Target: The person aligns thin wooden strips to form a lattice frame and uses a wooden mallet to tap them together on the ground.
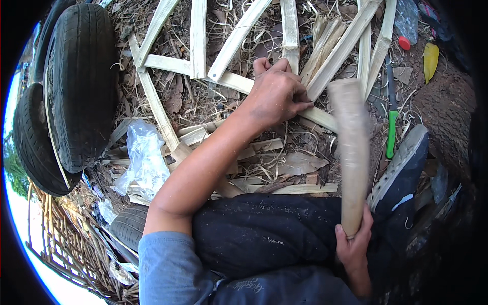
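Note:
My left hand (279, 91) is closed in a pinch over a pale split-bamboo crosspiece (229, 80), close to where an upright slat (335, 56) meets it. Whatever the fingertips hold is too small or hidden to make out. My right hand (357, 244) grips the lower end of a thick wooden stick (352, 157). The stick stands upright beside the crosspiece's right end, its top blurred by motion. Further slats (199, 38) fan out from the crosspiece, and a dark nail head shows on one of them (218, 71).
Old tyres (84, 86) stand at the left above a pile of sticks (76, 254). A clear plastic bag (142, 157) lies near my left elbow. At right are a green-handled knife (392, 127), my shoe (399, 168), a plastic bottle (406, 20) and a yellow leaf (430, 62).

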Motion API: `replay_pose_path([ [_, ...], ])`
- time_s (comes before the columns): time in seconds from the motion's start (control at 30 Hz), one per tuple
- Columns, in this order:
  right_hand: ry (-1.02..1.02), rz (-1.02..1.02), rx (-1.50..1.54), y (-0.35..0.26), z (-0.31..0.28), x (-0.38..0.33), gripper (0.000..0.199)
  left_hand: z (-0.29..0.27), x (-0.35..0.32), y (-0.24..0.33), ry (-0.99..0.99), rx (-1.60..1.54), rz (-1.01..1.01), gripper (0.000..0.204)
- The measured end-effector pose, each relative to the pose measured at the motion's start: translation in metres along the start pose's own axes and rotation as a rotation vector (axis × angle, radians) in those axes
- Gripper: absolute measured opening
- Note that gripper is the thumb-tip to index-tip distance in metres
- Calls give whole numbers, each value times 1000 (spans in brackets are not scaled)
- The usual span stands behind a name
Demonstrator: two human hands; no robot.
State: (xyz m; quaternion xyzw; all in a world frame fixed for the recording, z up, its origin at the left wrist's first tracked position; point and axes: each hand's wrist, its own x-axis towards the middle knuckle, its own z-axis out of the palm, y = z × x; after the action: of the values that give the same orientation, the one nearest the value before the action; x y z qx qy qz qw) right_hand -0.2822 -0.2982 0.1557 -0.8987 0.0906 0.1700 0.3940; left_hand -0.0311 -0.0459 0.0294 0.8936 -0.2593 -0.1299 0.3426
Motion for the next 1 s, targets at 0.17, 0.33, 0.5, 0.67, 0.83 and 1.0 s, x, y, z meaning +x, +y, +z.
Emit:
replay_pose_path([
  [0.17,192,-85,252,19,7,-20,73,1,2,0,42,-39,27,17],
  [0.33,-37,-33,8,5,-6,-5,75,-1,8,0,46,-28,30,15],
  [0.5,-25,29,96,9,-10,-11,75,0,-1,-1,52,-28,29,16],
  [0.67,-213,116,-42,7,-11,3,76,0,6,-4,44,-30,50,16],
  [0.83,27,-26,-80,13,0,-8,74,-1,3,-3,12,-30,14,16],
  [1.0,109,-73,28,15,-8,-16,68,-1,2,-2,38,-48,29,16],
])
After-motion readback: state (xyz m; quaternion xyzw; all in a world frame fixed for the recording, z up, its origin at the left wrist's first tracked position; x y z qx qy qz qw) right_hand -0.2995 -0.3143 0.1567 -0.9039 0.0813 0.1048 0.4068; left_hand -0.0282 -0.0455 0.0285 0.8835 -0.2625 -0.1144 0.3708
